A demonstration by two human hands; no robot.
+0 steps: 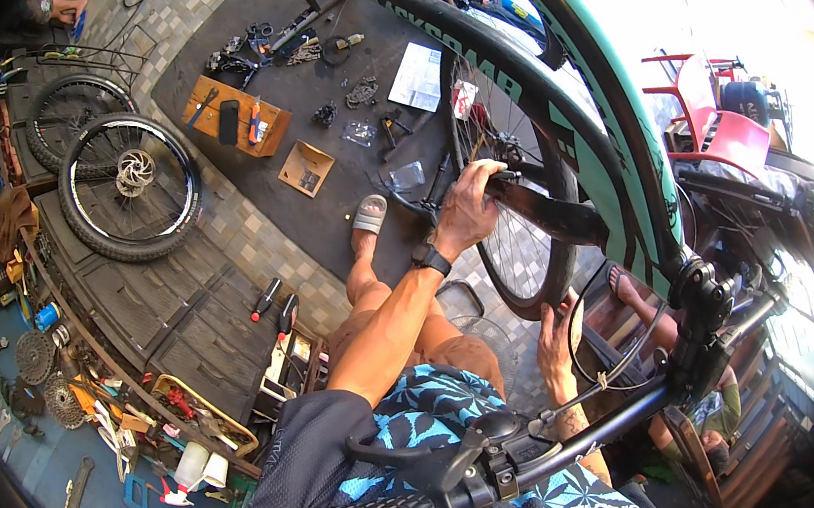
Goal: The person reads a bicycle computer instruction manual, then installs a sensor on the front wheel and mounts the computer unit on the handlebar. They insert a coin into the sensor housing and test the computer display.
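A teal and black bicycle frame point(600, 105) slants across the right half, its handlebar point(585, 439) passing close in front of my body. Below the frame is a spoked wheel point(568, 272) with a black tyre. My left hand point(467, 210), with a watch on its wrist, is closed around the end of a black bar point(552, 214) that looks like a fork leg, beside the spokes. Its fingertips are partly hidden. Lower down, my right hand point(558, 335) holds the near edge of the tyre between thumb and fingers. Its forearm passes beneath the handlebar.
Two loose wheels point(130, 184) lie on dark chests at left, beside a bench point(51, 500) of tools. A wooden box point(234, 118), small carton point(306, 168) and parts lie on the mat. Red chairs point(711, 123) stand right; another person point(717, 415) is lower right.
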